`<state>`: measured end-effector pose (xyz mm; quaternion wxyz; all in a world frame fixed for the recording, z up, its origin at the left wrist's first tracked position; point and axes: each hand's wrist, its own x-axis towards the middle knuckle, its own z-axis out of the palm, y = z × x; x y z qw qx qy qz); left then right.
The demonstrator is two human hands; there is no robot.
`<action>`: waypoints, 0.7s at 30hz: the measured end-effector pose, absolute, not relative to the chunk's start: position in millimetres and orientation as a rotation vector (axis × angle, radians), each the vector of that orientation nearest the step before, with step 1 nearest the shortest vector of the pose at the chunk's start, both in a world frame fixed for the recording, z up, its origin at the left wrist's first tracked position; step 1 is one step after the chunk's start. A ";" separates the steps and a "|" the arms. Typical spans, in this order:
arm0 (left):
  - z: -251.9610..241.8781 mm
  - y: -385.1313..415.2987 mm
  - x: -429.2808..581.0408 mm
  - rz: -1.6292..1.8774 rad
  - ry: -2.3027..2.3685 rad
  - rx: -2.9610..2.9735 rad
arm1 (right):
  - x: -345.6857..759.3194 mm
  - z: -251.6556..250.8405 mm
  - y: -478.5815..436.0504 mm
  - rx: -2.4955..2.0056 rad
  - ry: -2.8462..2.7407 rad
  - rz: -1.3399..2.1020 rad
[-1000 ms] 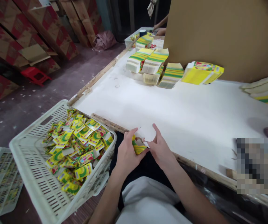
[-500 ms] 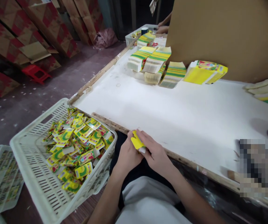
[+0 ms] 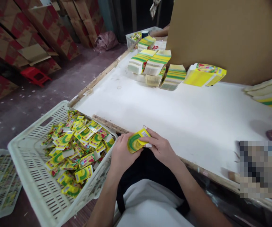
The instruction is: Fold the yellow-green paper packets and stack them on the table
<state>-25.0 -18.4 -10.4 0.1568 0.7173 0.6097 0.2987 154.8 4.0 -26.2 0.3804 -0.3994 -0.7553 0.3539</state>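
Note:
Between both hands, just off the table's near edge, is a small yellow and green carton (image 3: 135, 142). My left hand (image 3: 121, 155) grips its left side, with the fingers wrapped behind it. On the other end, my right hand (image 3: 161, 148) has its fingers closed over the white flap and the barcode panel. To the left stands a white plastic basket (image 3: 35, 179) holding a heap of similar small cartons (image 3: 79, 142), some with white flaps sticking out.
Stacks of flat printed cartons (image 3: 158, 61) and a larger yellow box (image 3: 204, 75) lie along the white table's (image 3: 136, 104) back. A tall cardboard panel (image 3: 221, 37) rises behind. Another basket (image 3: 1, 183) sits at far left. A red stool (image 3: 35, 75) stands on the floor. Another person's arm (image 3: 161, 32) shows behind the panel.
The carton has turned so its green-patterned face and barcode now show. My left hand has shifted left along it, and my right hand's fingers have moved onto the flap end.

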 end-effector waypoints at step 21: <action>-6.0 -9.8 -36.0 0.686 1.717 1.961 | 158.1 -26.8 26.6 -0.976 -2.150 1.031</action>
